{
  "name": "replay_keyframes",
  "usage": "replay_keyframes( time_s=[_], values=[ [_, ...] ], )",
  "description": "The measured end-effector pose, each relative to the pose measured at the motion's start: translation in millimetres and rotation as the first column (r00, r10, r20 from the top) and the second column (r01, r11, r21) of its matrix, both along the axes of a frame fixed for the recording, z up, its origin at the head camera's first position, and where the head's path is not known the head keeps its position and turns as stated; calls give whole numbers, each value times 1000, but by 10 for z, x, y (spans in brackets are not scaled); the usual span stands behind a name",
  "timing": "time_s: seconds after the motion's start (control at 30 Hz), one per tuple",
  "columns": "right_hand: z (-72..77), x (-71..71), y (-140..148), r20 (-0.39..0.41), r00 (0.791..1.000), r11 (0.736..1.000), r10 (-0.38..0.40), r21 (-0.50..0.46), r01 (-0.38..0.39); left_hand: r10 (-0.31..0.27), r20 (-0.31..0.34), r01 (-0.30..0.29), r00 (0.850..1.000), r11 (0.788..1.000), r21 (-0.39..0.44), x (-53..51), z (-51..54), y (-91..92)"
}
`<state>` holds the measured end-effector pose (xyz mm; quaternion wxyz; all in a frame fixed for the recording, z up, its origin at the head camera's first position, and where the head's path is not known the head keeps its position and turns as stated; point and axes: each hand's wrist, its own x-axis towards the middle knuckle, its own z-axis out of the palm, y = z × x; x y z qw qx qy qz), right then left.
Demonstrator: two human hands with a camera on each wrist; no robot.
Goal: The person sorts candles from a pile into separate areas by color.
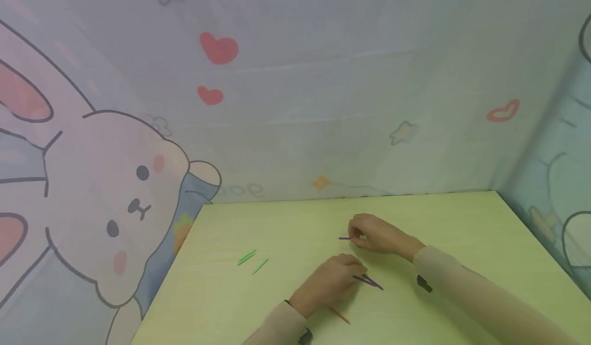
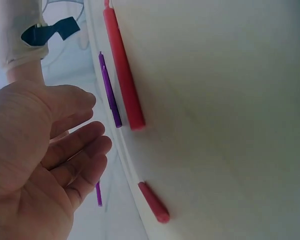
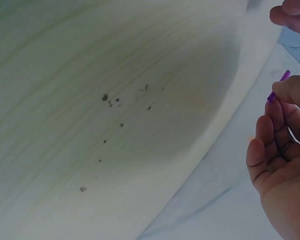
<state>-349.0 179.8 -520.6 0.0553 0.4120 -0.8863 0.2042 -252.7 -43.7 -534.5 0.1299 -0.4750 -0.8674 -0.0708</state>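
Observation:
My right hand [image 1: 376,233] pinches a thin purple candle [image 1: 344,238] between thumb and forefinger, above the table's middle; the right wrist view shows the same candle [image 3: 280,86] at the fingertips. Nearer to me, my left hand [image 1: 329,279] hovers low with its fingers loosely bent. In the left wrist view no object shows between that hand's thumb and fingers. Purple candles [image 1: 371,282] lie just beside its fingertips. A red candle [image 1: 339,315] lies below the left hand; the left wrist view shows a long red piece [image 2: 124,70] and a short red piece [image 2: 153,202].
Several green candles [image 1: 247,257] lie on the left part of the yellow-green table [image 1: 461,222]. A printed cloth wall [image 1: 300,150] rises behind the table's back edge. Small dark specks [image 3: 105,97] dot the surface in the right wrist view.

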Motion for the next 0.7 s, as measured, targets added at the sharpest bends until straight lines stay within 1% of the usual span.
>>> replay_keyframes(
  time_s=[0.1, 0.23, 0.33, 0.43, 0.53, 0.63, 0.7],
  values=[
    [-31, -48, -5, 19, 1000, 1000, -16, 10, 16, 1, 7, -1, 1000, 1000, -14, 0, -10, 19],
    [-64, -95, -20, 30, 999, 1000, -15, 10, 15, 10, 52, -8, 999, 999, -48, 1, -18, 33],
    [-80, -118, -38, 30, 999, 1000, -14, 13, 13, 16, 93, -10, 996, 998, -57, 3, -20, 41],
    [-89, -139, -58, 41, 999, 1000, -24, 14, 24, 23, 109, -17, 994, 998, -59, 0, -22, 55],
    [-96, -167, -84, 52, 998, 999, -32, 13, 32, 27, 90, -21, 996, 997, -71, -5, -16, 70],
    [-107, -196, -114, 53, 998, 1000, -26, 14, 26, 24, 48, -20, 999, 997, -75, -14, -12, 84],
    [-118, -219, -139, 52, 998, 1000, -20, 17, 20, 15, 4, -15, 1000, 997, -71, -22, -11, 92]
  ],
)
